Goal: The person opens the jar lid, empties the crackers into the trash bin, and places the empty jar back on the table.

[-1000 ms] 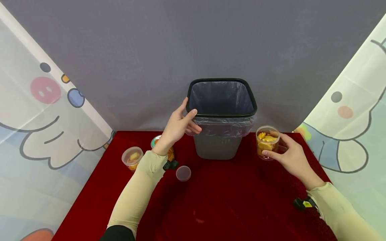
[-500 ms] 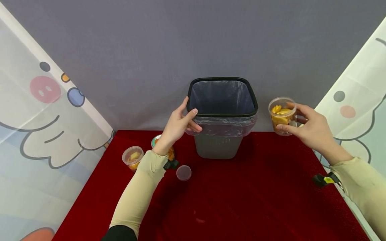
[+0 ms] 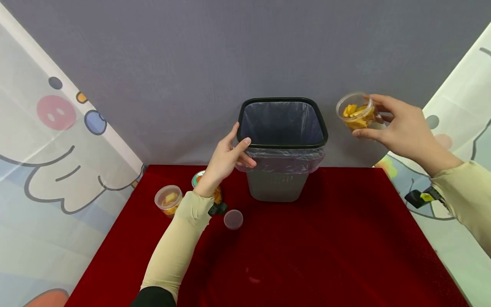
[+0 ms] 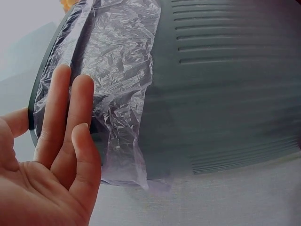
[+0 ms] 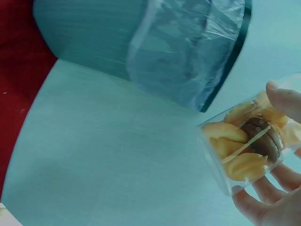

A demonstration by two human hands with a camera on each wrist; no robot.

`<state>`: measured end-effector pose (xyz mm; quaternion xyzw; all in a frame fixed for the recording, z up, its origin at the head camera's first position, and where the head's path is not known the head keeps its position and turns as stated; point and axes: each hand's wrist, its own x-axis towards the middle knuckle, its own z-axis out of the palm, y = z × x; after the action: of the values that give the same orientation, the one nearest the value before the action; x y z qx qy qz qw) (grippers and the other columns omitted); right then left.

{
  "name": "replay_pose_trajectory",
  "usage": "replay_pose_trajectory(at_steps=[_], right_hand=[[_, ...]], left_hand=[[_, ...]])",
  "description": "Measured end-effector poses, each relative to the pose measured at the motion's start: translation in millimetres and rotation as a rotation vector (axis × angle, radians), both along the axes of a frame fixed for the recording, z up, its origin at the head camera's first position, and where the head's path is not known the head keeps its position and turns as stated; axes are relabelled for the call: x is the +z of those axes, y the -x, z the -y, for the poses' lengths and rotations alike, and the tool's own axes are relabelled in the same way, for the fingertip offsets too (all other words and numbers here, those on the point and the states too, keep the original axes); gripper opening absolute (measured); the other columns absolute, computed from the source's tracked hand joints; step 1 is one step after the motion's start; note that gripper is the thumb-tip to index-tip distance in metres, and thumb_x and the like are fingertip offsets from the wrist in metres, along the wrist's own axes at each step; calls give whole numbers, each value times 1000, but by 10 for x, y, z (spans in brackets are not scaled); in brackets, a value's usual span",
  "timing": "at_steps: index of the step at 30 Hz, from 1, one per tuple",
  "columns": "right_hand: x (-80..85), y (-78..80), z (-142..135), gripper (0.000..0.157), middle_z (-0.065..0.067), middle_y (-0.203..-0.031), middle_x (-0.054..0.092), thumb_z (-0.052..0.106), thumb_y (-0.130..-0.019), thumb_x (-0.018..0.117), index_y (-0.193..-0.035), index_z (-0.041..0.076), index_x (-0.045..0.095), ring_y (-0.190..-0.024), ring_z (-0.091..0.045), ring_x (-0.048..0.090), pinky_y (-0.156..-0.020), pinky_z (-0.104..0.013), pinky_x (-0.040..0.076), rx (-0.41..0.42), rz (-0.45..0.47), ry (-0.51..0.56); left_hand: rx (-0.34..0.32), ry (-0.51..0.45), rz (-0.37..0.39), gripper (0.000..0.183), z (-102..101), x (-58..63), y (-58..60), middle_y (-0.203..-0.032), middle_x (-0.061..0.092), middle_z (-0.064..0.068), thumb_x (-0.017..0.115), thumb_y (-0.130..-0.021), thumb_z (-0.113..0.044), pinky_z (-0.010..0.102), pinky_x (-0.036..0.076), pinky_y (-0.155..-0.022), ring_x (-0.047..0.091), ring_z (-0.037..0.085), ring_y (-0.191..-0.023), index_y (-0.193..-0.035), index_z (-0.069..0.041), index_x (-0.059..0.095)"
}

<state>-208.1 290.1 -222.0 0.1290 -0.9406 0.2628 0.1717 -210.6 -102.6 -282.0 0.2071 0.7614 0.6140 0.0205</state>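
In the head view, my left hand (image 3: 224,160) holds the front left corner of a grey trash can (image 3: 277,187). Its thumb lies at the black rim, and other fingers rest against the clear liner (image 4: 122,56) folded outside. My right hand (image 3: 406,125) grips a clear plastic jar (image 3: 356,111), raised to the right of the can and tilted slightly toward it. Yellow food pieces (image 5: 244,165) and one brown piece (image 5: 261,136) show through the jar's wall in the right wrist view. The jar's top is uncovered.
On the red cloth (image 3: 307,256) to the left stands another jar (image 3: 168,199) with yellow pieces. A third container (image 3: 218,195) is partly hidden behind my left forearm. A round translucent lid (image 3: 233,219) lies near it. A grey wall (image 3: 192,85) rises behind the can.
My right hand has lifted the jar off the cloth area, first up and rightward, then higher and slightly left, tipping it a little. My left hand and the trash can have stayed put.
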Motion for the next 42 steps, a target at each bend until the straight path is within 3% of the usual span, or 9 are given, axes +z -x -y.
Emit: replay_pose_trajectory(at_steps=[12,19,34,42], right_hand=[[292,237,244,82,-22,-128,52,33,-72,81,-142,14,42,-107,-41,49,-87,-59,38,69,-99,-204],[310,299,319,82,-22,-126,52,30,-73,81,-143,14,41,-106,-38,48,-87,-57,39,87,-104,-269],[393,409,567,82,-22,-126,49,18,-72,82,-143,15,41,-111,-43,45,-91,-61,37,155,-202,-469],[386,459,635,79,-21,-126,50,16,-71,82,-140,16,45,-110,-42,45,-88,-62,39,185,-246,-498]], left_hand=[[4,-14,6,72,-16,2,-14,-75,69,19,50,-97,-33,53,50,-71,69,29,-72,-151,-13,7],[-10,-37,14,73,-60,2,2,-75,68,20,51,-97,-33,54,50,-71,68,31,-71,-151,-13,6],[4,-24,5,71,-59,3,-2,-74,68,20,50,-98,-30,53,50,-70,68,31,-70,-151,-11,7],[12,0,1,71,-38,-4,-3,-74,68,20,50,-98,-32,51,51,-69,69,30,-70,-151,-12,7]])
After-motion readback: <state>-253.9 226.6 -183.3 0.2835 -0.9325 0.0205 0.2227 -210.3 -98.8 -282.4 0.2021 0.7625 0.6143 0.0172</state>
